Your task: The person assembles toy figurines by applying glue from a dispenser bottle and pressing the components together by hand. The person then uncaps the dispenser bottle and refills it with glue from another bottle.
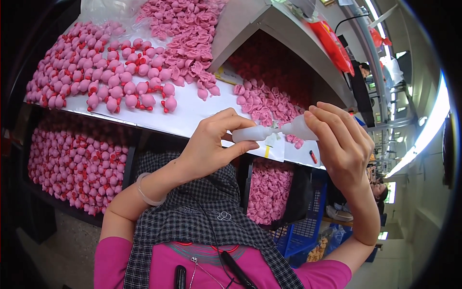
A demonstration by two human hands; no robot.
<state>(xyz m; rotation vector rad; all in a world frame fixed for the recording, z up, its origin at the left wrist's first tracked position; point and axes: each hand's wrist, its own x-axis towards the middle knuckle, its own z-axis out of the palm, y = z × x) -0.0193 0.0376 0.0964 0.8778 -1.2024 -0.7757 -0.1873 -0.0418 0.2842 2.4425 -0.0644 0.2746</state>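
Observation:
My left hand [214,139] pinches a small white plastic bottle [251,134] between thumb and fingers, lying almost level. From the other side my right hand [340,140] has its fingers wrapped round a second white plastic bottle [298,128]. The narrow ends of the two bottles point at each other and meet or nearly meet; I cannot tell if they touch. Both are held above the white tabletop [185,108]. Just behind them lies a small heap of hollow pink rubbery pieces [262,103].
Round pink pieces with red parts [115,77] cover the table's left side, beside a pile of pink shells [187,29]. A grey box-like hood [250,21] stands behind. Below are a bin of pink-and-red pieces [77,168], a bin of pink shells [269,192] and a blue crate [308,216].

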